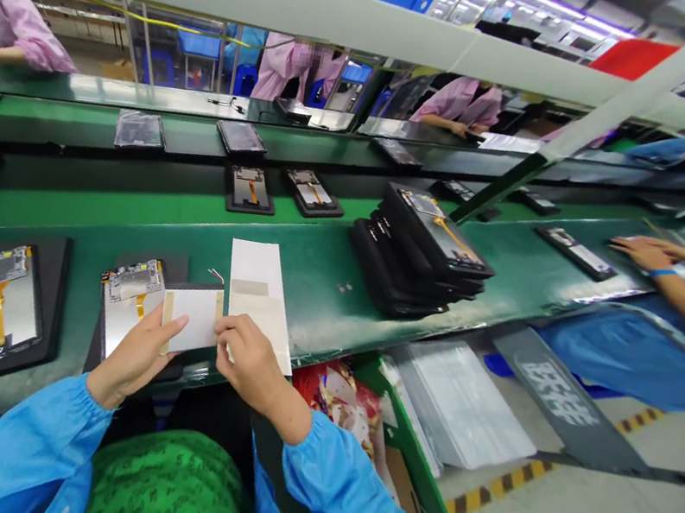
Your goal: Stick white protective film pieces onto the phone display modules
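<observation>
The left hand (135, 357) and right hand (251, 355) pinch a thin white paper-backed sheet (193, 319), which looks light and bendable, so it is best held by its edges.

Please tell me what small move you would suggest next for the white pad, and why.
I would probably ease the white pad left onto the open tablet. The left hand and right hand hold the pad right beside that tablet, and its orange flex cable lies uncovered.
</observation>
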`<state>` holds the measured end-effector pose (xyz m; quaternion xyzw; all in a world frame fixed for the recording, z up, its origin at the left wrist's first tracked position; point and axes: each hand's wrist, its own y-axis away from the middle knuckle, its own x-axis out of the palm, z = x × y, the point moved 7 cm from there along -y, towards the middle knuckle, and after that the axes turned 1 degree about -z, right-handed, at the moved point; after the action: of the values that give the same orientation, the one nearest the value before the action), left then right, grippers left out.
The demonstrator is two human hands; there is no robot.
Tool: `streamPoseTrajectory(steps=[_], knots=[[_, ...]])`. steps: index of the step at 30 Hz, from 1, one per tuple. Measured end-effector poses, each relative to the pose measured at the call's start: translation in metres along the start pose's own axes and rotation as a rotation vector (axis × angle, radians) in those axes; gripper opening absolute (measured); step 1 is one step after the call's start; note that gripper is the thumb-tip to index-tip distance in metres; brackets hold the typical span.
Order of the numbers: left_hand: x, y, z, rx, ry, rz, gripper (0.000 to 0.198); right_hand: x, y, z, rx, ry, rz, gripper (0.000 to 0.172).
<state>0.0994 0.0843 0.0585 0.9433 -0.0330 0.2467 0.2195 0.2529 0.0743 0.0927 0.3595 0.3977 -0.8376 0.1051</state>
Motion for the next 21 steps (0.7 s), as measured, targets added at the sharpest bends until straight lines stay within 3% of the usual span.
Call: streamPoseTrajectory(steps=[4, 7, 9, 10, 11, 15, 17, 21], knots=[[-0.001, 0.006, 0.007, -0.074, 0.019, 0.135, 0.060, -0.026, 0.004, -0.047, 0.351, -0.190, -0.223, 0.008], [-0.008, 0.009, 0.010, -0.114, 0.066, 0.112, 0.063, -0.054, 0.019, -0.079, 0.639, -0.140, -0.471, 0.005], [-0.010, 0.008, 0.008, -0.099, 0.131, 0.082, 0.063, -0.064, 0.024, -0.073, 0.665, -0.051, -0.594, 0.004], [-0.010, 0.007, 0.007, -0.089, 0.171, 0.079, 0.062, -0.062, 0.022, -0.062, 0.606, -0.014, -0.595, 0.006], [-0.009, 0.005, 0.007, -0.080, 0.213, 0.080, 0.060, -0.054, 0.017, -0.046, 0.507, 0.009, -0.542, 0.009], [-0.002, 0.000, 0.012, -0.050, 0.324, 0.092, 0.048, 0.002, -0.002, 0.029, 0.064, 0.011, -0.116, 0.026], [-0.001, -0.001, 0.013, -0.034, 0.338, 0.089, 0.038, 0.019, -0.005, 0.051, -0.041, 0.019, 0.016, 0.028], [-0.005, 0.001, 0.012, 0.009, 0.351, 0.030, 0.028, 0.028, -0.011, 0.068, -0.152, 0.104, 0.133, 0.026]])
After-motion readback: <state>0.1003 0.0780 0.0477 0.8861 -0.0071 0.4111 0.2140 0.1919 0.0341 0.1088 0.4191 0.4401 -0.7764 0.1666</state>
